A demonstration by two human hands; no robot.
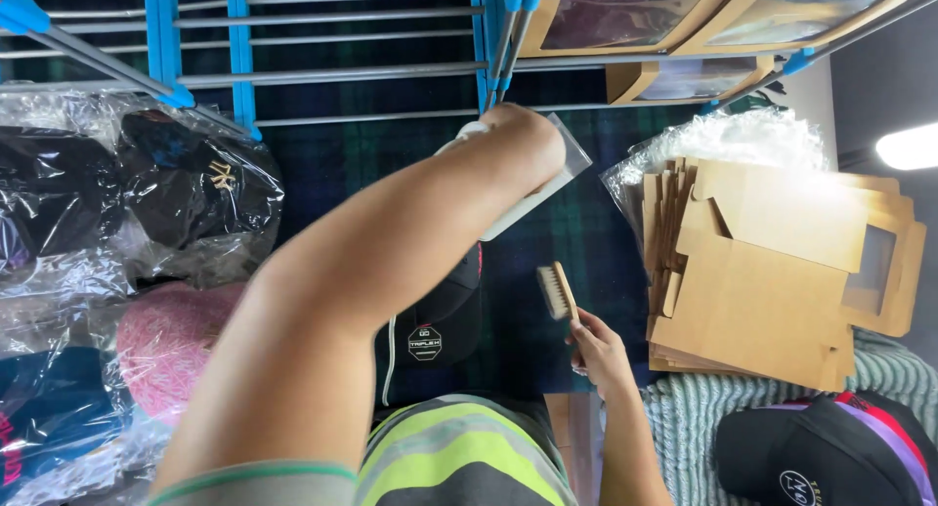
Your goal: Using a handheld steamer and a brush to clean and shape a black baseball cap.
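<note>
While my left hand [523, 140] reaches forward and closes around a flat white packet in clear plastic [547, 189], my right hand [596, 345] grips the handle of a small wooden brush with pale bristles [557, 291]. Between them lies a black cap [440, 320] on dark tartan cloth [342, 159]; folded brown cardboard boxes [762, 281] are stacked at the right.

The scene was evenly and fairly brightly lit, with a lamp [909, 147] blown out to white at the right edge. Its light washed out the top of the cardboard boxes [772, 272] and glared on the clear plastic wrapping [147, 174]. The near forearm [342, 311] was soft with blur. Straight rails [342, 74] bowed slightly near the edges.
</note>
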